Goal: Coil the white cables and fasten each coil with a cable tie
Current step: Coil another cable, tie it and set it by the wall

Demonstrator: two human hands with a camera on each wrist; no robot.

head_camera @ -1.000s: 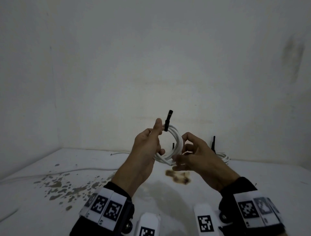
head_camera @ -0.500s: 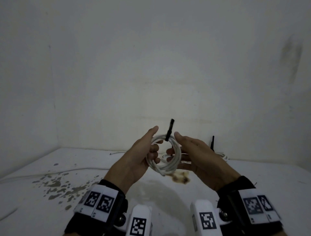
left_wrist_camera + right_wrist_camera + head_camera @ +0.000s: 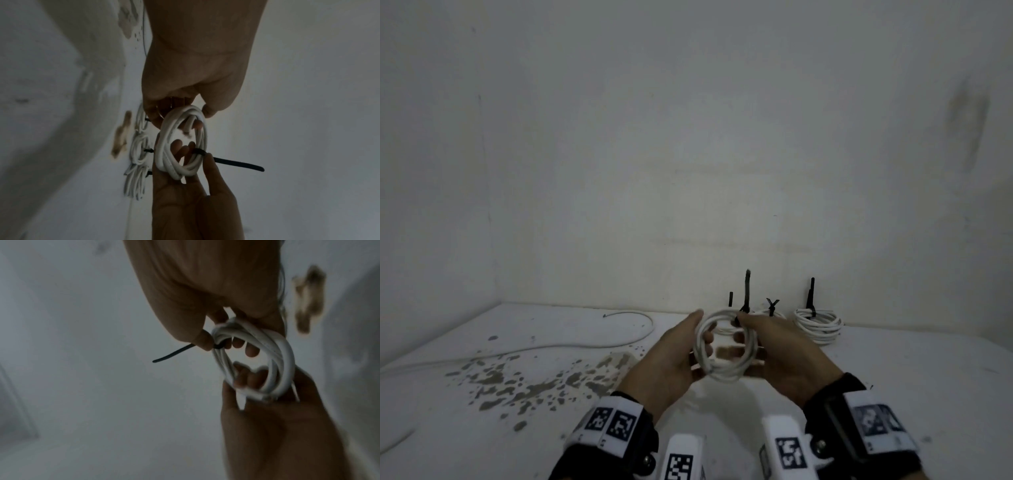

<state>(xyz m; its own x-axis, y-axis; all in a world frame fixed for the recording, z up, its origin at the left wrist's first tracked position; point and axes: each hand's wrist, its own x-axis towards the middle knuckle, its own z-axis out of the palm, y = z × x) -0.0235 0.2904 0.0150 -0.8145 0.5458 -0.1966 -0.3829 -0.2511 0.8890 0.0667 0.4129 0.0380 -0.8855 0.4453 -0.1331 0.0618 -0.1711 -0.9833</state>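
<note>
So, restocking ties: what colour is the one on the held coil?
Black cable tie, clearest in the left wrist view.

White tabletop [image 3: 893,394], blotched with brown stains [image 3: 524,380] at near left. Loose white cable [image 3: 585,344] trailing across far left. Three tied coils [image 3: 818,322] along far right edge.

Light: dim, greyish, even in all views.
Blur: both wrist views soft, smeared beyond the fingers [image 3: 252,352].
Edges: wall lines bow in the head view.
</note>
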